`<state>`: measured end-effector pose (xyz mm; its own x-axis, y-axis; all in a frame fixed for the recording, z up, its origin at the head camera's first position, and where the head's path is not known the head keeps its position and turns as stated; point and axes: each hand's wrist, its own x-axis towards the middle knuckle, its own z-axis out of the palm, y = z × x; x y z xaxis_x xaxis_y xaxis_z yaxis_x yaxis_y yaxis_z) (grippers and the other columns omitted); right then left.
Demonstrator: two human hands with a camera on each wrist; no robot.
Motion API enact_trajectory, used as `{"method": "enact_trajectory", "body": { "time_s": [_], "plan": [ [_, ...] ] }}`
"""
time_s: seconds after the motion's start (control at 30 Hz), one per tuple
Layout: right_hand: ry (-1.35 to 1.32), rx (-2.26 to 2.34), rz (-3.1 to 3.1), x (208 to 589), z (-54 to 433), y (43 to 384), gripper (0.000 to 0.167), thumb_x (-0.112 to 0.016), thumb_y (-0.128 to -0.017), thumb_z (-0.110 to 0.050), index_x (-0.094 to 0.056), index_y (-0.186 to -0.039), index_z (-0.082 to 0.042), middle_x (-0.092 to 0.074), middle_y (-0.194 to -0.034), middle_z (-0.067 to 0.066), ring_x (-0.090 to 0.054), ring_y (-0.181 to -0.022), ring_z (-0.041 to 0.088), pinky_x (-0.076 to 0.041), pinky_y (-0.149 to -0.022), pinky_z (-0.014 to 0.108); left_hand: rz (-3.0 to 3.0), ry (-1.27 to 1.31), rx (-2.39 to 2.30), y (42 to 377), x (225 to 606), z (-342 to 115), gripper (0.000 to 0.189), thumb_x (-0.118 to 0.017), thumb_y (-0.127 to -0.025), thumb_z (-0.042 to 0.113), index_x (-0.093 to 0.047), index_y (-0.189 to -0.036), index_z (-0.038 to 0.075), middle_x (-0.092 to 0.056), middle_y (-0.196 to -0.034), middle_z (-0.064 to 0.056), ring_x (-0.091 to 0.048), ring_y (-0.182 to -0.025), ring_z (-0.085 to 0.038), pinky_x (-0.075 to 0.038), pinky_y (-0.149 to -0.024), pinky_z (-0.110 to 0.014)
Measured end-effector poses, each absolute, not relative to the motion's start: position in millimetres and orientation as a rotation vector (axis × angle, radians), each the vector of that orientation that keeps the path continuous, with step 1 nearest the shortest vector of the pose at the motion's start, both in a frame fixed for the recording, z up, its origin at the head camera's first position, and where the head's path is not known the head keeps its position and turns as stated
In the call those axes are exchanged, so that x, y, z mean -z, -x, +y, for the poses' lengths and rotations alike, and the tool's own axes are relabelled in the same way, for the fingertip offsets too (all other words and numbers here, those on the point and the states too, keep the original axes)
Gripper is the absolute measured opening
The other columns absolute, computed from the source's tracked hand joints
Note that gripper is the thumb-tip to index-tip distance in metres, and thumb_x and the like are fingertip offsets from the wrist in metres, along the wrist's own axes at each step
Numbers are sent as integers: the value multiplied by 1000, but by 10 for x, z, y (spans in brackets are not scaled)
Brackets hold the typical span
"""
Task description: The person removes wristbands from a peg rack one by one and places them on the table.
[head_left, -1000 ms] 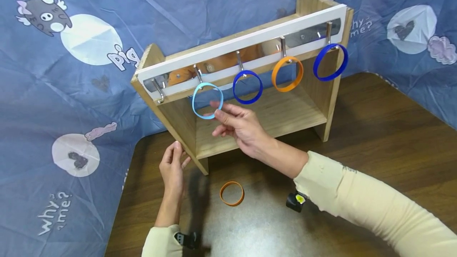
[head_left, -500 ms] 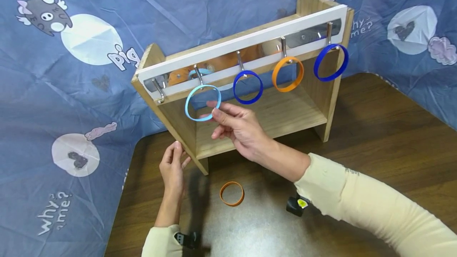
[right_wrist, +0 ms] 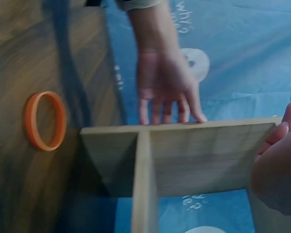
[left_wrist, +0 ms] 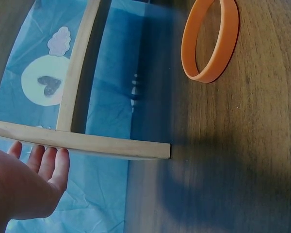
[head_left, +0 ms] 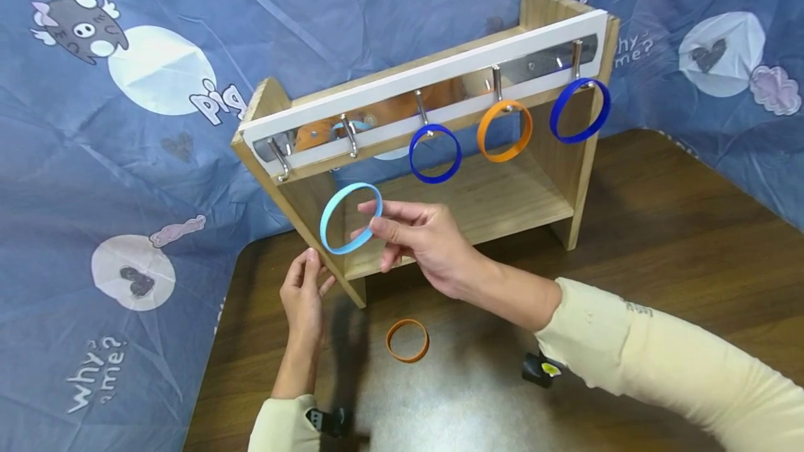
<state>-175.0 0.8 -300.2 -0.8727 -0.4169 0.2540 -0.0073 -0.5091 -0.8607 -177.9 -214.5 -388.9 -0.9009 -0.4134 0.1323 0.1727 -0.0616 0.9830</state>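
My right hand (head_left: 433, 246) pinches a light blue silicone wristband (head_left: 324, 223) between thumb and fingers. The wristband is in front of the wooden rack's opening, below the second hook from the left (head_left: 350, 137) and apart from it. My left hand (head_left: 304, 295) rests its straight fingers on the outer face of the rack's left side panel (left_wrist: 111, 143), low down, with the thumb at the front edge. Two dark blue wristbands (head_left: 435, 180) and an orange wristband (head_left: 502, 158) hang from the hooks to the right. Nothing hangs on the two left hooks.
Another orange wristband (head_left: 408, 360) lies on the dark wooden table (head_left: 666, 243) in front of the rack. The rack (head_left: 477, 208) has a white rail (head_left: 433, 75) with a shiny strip bearing the hooks. A printed blue cloth (head_left: 213, 19) stands behind.
The light blue wristband has come off the second hook from the left and moved down and slightly left in my right hand. My left hand stays in place.
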Motion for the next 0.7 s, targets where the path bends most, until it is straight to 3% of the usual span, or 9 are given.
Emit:
{"method": "enact_trajectory", "body": {
  "time_s": [0.17,0.43,0.7],
  "plan": [
    [603,2324,1581,3174,80,1761,31,-61,-93,-3,-61,-124,2,-73,-82,3,-61,-51,12,-44,-52,21,-1817,-260,2016,1779,3892,-2141,30,-55,-99,33,-62,-111,6,-57,-99,0,-57,-95,-14,-54,-79,-27],
    [465,2170,1719,3540,221,1772,34,-68,-90,-8,-63,-123,0,-74,-82,2,-61,-50,12,-45,-52,20,-1840,-250,2002,1780,3894,-2143,32,-54,-99,33,-61,-114,6,-59,-102,-1,-58,-98,-17,-54,-81,-27],
    [434,2044,1782,3818,348,1802,37,-70,-88,-12,-63,-122,2,-73,-89,12,-61,-48,11,-43,-47,19,-1846,-255,2004,1772,3881,-2138,33,-54,-99,35,-61,-113,6,-57,-102,-1,-57,-98,-16,-54,-81,-28]
  ]
}}
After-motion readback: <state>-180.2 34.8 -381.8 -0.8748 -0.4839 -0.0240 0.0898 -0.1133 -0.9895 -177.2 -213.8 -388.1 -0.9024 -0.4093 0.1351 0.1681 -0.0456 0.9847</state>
